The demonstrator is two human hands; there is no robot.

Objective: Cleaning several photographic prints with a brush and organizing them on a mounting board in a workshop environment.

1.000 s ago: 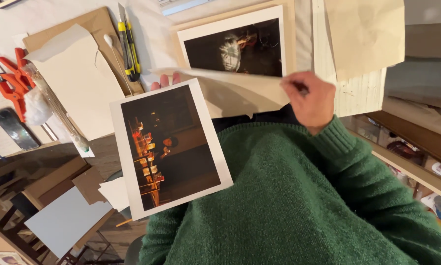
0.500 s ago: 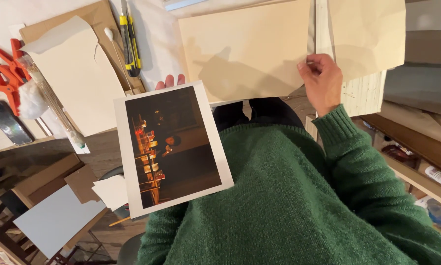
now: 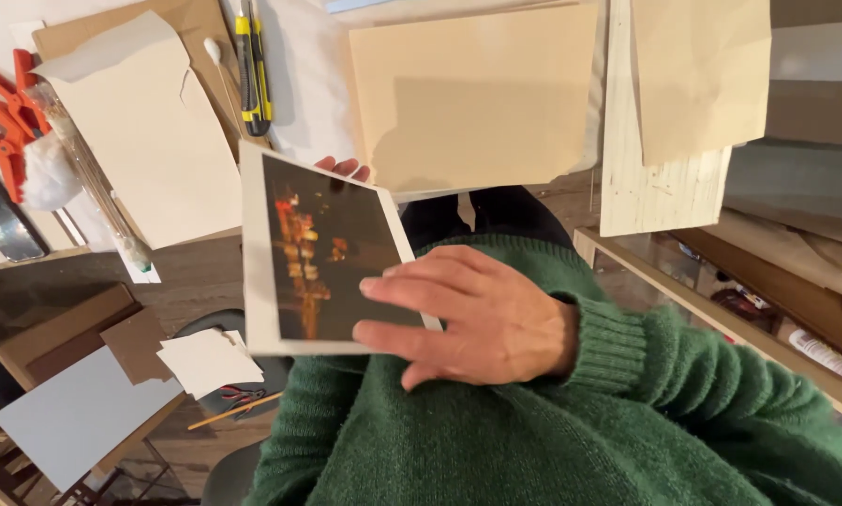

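Desk (image 3: 308, 84) is seen beyond both hands, covered in pale paper.

Tan sheet (image 3: 472, 94) now lies flat on the desk beyond the right hand, covering the framed dark picture that was exposed a second ago; it has been let go.

Photo print (image 3: 322, 253), dark with orange lights and a white border, is held over the lap. It is supported from behind by the left hand (image 3: 344, 170); only fingertips show past its far edge, so that grip cannot be read.

Right hand (image 3: 468, 319) has been brought from the sheet onto the print's near corner, fingers spread flat, pinching nothing. Judged: both hands are now given to the print.

Yellow utility knife (image 3: 250, 66) lies beyond the left hand.

No containers are made out.
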